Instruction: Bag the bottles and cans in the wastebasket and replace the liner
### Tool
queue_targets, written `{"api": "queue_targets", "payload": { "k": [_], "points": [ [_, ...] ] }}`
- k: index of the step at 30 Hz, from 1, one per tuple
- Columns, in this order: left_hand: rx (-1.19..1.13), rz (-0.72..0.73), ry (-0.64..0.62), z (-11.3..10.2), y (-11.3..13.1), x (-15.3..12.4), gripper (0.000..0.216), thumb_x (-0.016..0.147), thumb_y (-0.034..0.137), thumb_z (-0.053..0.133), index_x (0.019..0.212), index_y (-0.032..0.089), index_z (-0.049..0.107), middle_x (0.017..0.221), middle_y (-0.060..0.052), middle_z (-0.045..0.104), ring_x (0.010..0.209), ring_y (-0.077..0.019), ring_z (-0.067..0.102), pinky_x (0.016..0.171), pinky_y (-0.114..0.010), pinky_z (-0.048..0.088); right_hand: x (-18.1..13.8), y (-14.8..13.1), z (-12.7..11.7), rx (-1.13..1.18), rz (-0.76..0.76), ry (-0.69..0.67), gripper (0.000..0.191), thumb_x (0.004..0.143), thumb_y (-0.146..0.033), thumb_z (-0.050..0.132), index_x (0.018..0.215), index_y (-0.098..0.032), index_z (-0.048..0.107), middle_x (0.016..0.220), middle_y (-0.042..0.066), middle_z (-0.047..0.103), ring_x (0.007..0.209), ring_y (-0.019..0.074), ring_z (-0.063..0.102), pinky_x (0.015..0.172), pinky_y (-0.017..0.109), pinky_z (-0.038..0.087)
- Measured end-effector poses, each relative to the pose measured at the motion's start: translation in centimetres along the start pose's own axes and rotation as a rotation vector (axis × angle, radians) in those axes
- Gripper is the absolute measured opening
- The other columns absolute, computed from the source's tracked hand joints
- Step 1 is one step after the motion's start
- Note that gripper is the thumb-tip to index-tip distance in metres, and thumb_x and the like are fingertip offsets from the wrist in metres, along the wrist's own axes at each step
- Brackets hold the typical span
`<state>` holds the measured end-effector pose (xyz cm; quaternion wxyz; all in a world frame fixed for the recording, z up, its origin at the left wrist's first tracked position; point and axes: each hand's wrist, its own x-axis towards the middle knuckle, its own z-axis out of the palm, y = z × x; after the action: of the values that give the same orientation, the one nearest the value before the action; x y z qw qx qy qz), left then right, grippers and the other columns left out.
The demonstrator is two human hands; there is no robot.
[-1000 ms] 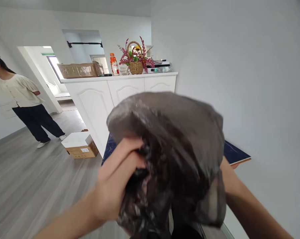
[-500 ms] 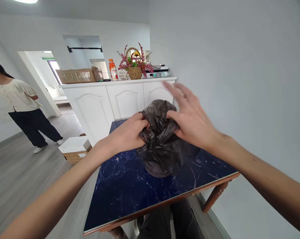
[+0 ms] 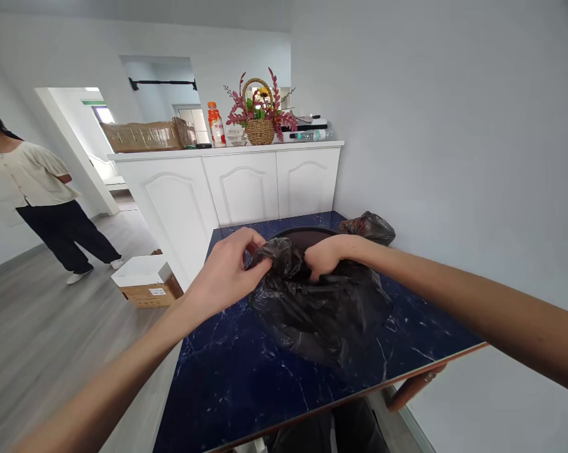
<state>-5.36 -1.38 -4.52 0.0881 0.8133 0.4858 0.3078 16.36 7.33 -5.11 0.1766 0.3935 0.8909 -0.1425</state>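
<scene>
On the desk [image 3: 236,377], clamping the grip of the left hand [image 3: 229,270] on the bunched edge of the black bag [image 3: 321,314]. Dipping the right hand [image 3: 328,255] into the folds, no longer lifting it above, so seemingly working from inside (hiding the fingertips, so not telling whether clamped or loose). Beyond, glimpsing a half-covered dark rim [image 3: 307,229], then a plastic-wrapped bundle [image 3: 373,228] with unclear contents.

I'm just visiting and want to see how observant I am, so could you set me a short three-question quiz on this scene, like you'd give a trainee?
1. True or false: the person's left hand holds the nearer black plastic bag.

2. Multiple choice: the tabletop is
A) plain white
B) dark blue with pale veins
C) bright red

3. Count: how many arched panels show on the front of the white cabinet?

Key: 1. True. 2. B. 3. Three.
</scene>
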Motion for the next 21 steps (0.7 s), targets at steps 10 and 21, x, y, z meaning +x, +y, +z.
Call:
{"api": "queue_targets", "payload": {
  "k": [10,21],
  "points": [
    [-0.628,-0.263,-0.095,-1.2,-2.9,2.3,0.05,0.079,0.047,0.085,0.119,0.02,0.071,0.106,-0.008,0.08,0.098,-0.0262,0.075,0.082,-0.036,0.062,-7.2,5.9,-0.5,0.582,0.015,0.485,0.04,0.087,-0.061,0.079,0.088,-0.022,0.071,0.077,0.0,0.063,0.065,0.0135,0.056,0.056,0.026,0.041],
    [-0.884,-0.437,-0.228,3.1,-10.4,7.4,0.059,0.075,0.073,0.085,0.095,0.018,0.08,0.092,-0.013,0.082,0.088,-0.0268,0.077,0.077,-0.035,0.065,-3.3,15.2,3.7,1.332,0.026,0.327,0.069,0.079,-0.068,0.087,0.066,-0.024,0.035,0.041,-0.013,0.029,0.034,0.0012,0.016,0.029,0.016,0.014]
  ]
}}
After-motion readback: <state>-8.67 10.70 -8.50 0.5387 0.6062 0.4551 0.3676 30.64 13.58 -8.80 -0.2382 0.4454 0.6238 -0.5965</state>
